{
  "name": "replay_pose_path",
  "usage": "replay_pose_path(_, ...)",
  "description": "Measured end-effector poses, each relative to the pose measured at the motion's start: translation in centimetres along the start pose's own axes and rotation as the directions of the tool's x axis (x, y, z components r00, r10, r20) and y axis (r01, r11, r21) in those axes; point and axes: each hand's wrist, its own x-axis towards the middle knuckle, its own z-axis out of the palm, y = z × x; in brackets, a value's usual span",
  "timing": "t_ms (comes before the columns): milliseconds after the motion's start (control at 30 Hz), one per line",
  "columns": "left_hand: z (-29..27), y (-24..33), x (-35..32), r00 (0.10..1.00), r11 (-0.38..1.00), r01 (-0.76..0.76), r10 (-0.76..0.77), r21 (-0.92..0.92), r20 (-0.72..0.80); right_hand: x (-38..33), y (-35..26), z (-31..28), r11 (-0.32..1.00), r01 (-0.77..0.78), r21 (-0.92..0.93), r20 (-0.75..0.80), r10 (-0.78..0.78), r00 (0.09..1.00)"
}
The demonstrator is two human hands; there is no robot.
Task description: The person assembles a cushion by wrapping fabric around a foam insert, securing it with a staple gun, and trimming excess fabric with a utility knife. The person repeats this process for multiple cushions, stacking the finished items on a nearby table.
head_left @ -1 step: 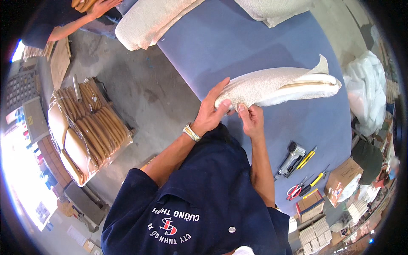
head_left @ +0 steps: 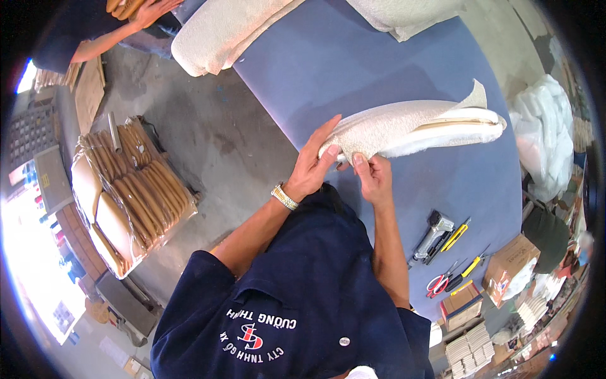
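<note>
A long, curved padded piece [head_left: 385, 123], partly wrapped in cream textured fabric, is held above the blue-grey table [head_left: 372, 69]. White padding and a thin tan edge show along its open side, and a loose fabric flap [head_left: 475, 96] sticks up near its right end. Around its left end curls my left hand [head_left: 311, 165], fingers along the far side and thumb on the near edge. My right hand [head_left: 376, 181] pinches the fabric at the near edge, thumb on top. The fingertips of both hands are partly hidden under the piece.
Right of my right forearm lie a staple gun [head_left: 432, 237], a yellow cutter [head_left: 456, 234], red-handled scissors [head_left: 437, 285] and a cardboard box [head_left: 510, 270]. Cream fabric rolls [head_left: 221, 35] lie at the far edge. Wrapped tan panels [head_left: 136, 196] stand left; another person's arm [head_left: 107, 41] is far left.
My left thumb has shifted slightly left along the near edge of the padded piece. The piece and my right hand stay almost where they were.
</note>
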Motion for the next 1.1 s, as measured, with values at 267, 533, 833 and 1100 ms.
replay_pose_path(267, -0.3, -0.1, 1.2, 0.999, 0.997, -0.034, 0.033, 0.069, 0.003, 1.0, 1.0, -0.7, 1.0, 0.02, 0.001, 0.098, -0.02, 0.995)
replay_pose_path(533, 0.4, -0.1, 1.4, 0.998, 0.996, 0.014, -0.019, -0.082, -0.056, 2.0, 0.4, -1.3, 0.997, 0.038, -0.066, 0.175, -0.026, 0.984)
replay_pose_path(833, -0.2, 2.8, 2.6, 0.969, 0.969, 0.245, -0.245, -0.028, -0.013, 3.0, 0.0, -1.9, 0.985, 0.113, -0.127, 0.231, -0.081, 0.969)
replay_pose_path(1100, 0.4, 1.7, 2.4, 0.996, 0.996, 0.061, -0.057, 0.06, -0.066, 2.1, 0.3, -1.2, 0.992, 0.077, -0.105, 0.121, -0.064, 0.991)
